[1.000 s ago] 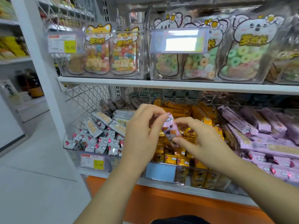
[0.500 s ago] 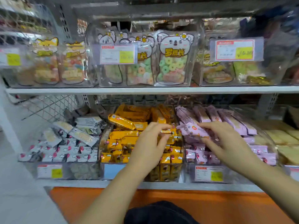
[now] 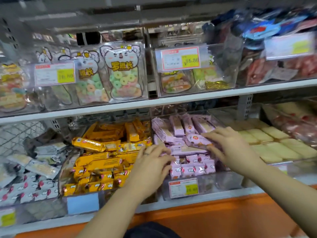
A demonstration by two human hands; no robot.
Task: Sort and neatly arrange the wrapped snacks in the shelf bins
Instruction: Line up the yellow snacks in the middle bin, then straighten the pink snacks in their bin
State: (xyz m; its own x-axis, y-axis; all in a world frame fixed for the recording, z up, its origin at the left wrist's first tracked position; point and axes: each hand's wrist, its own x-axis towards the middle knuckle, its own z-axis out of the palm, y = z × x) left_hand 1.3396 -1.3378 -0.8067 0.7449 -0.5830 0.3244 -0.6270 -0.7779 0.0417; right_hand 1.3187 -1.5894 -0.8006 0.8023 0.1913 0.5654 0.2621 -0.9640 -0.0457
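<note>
The right hand (image 3: 229,148) reaches into the purple bin (image 3: 214,184), fingers spread flat on a purple pack (image 3: 197,140) with the thumb along its near edge, pinching it. The pack lies tilted on top of the long purple packs in the middle of the bin. The left hand (image 3: 151,167) rests at the bin's front left corner, fingers nearly straight, lying on the small purple packs there; it grips nothing that shows.

Just left, wall to wall, the orange bin (image 3: 63,170) is heaped above its rim, with loose packs leaning every way. Farther left lie grey packs (image 3: 34,169). On the right, pale packs (image 3: 267,140) lie in flat rows. A price tag (image 3: 183,188) hangs on the purple bin's front wall.

The upper shelf (image 3: 188,97), with bins of candy bags (image 3: 123,73), overhangs the bins' rear. Open room is between that shelf's edge and the bin rims, at the front. Below the shelf lip (image 3: 51,224) runs an orange panel (image 3: 223,217).
</note>
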